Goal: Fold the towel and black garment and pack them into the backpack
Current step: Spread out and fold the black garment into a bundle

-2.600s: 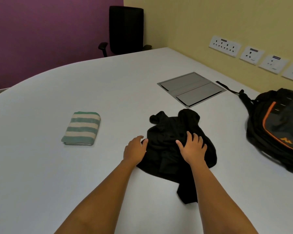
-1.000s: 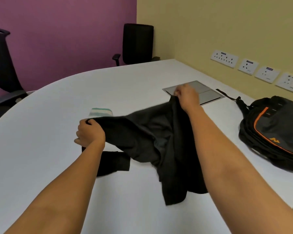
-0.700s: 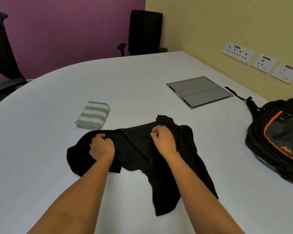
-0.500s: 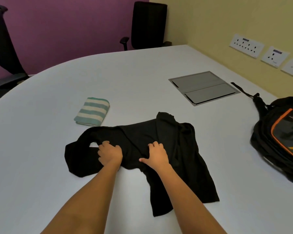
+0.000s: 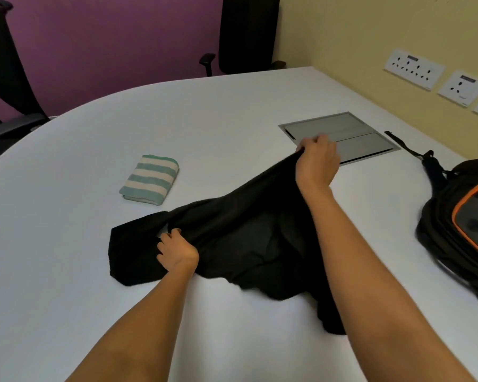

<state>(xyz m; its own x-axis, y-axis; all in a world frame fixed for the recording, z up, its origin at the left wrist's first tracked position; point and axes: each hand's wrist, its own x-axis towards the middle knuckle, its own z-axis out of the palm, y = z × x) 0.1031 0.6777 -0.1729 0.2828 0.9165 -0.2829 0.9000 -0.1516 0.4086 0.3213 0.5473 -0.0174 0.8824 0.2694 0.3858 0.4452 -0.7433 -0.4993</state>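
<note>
Left hand (image 5: 177,252) fingers grip crumpled black fabric garment (image 5: 232,244) mid white counter (image 5: 66,271); right hand (image 5: 316,164) fingers pinch its lifted edge. Folded green-striped towel (image 5: 149,179) beyond. Black-orange backpack (image 5: 464,224) by right edge.

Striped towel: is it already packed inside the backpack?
No, the striped towel lies folded on the white table, well apart from the backpack at the right.

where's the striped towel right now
In the head view the folded striped towel lies on the white table, left of centre, just beyond the black garment.
</note>
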